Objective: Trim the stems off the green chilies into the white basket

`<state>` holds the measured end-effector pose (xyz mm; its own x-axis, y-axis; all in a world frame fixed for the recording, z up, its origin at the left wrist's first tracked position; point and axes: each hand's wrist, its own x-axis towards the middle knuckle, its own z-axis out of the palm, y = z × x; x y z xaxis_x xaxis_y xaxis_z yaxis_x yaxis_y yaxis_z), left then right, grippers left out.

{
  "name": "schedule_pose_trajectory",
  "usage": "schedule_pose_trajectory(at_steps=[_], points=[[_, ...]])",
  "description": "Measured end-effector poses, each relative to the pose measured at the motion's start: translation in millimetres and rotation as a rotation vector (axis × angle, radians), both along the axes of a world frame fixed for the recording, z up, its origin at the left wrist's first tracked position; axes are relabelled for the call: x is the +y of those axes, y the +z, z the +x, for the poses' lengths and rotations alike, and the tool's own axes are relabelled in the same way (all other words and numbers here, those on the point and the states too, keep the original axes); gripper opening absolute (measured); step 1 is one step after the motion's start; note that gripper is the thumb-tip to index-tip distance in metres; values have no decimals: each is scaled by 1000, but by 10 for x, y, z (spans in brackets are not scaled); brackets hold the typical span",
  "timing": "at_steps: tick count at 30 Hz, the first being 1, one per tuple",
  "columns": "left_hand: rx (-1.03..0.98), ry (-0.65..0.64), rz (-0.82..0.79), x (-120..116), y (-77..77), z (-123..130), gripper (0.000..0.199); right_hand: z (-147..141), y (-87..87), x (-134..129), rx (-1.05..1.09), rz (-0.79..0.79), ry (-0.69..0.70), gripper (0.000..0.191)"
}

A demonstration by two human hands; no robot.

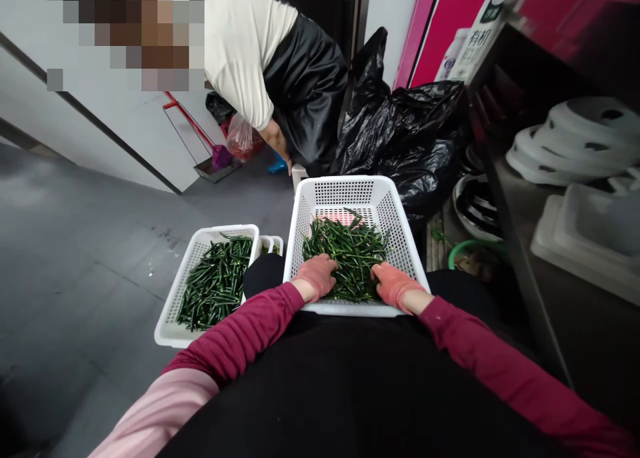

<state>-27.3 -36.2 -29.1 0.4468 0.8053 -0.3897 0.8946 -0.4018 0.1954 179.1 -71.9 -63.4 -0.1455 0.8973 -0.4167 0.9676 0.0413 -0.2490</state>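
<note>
A white perforated plastic basket (413,245) sits at my lap, with a loose heap of long green chili peppers (350,245) inside. My left hand (319,276), in a coral-coloured glove, reaches over the near left side. Its fingers are closed together on the chilies, tips partly sunk in the heap. From the right, my right hand (395,285), gloved alike, has its fingers curled against the heap's right edge. A second white basket (170,311) stands on the floor to my left, with more green chili peppers (215,285) lying in it.
A co-worker (245,51) bends over ahead, one hand low near a pale object. Black plastic bags (400,138) bulge behind my basket. At right, a shelf holds grey-white plastic pieces (585,138); a green-rimmed container (463,247) stands below. A red-handled dustpan (217,168) rests by the wall.
</note>
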Motion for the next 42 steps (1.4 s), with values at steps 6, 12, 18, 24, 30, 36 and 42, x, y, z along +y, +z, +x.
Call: schedule_pose_trajectory(at_steps=[6, 12, 18, 24, 30, 36, 42], points=[[-135, 38, -232, -198, 36, 57, 27, -150, -109, 85, -86, -51, 232, 22], [-393, 308, -574, -228, 28, 101, 29, 140, 54, 103, 27, 63, 129, 22], [-688, 227, -453, -271, 111, 238, 48, 2, 255, -82, 547, -131, -127, 26], [-463, -66, -154, -280, 256, 182, 35, -146, 353, -195, 652, -179, -156, 22], [-282, -172, -45, -298, 312, 209, 43, -159, 406, -267, 678, -268, 11, 24], [-355, 80, -287, -230, 73, 191, 50, 24, 89, -88, 560, -189, -165, 29], [38, -4, -169, -246, 24, 246, 31, -122, -146, 400, 170, -84, -247, 39]])
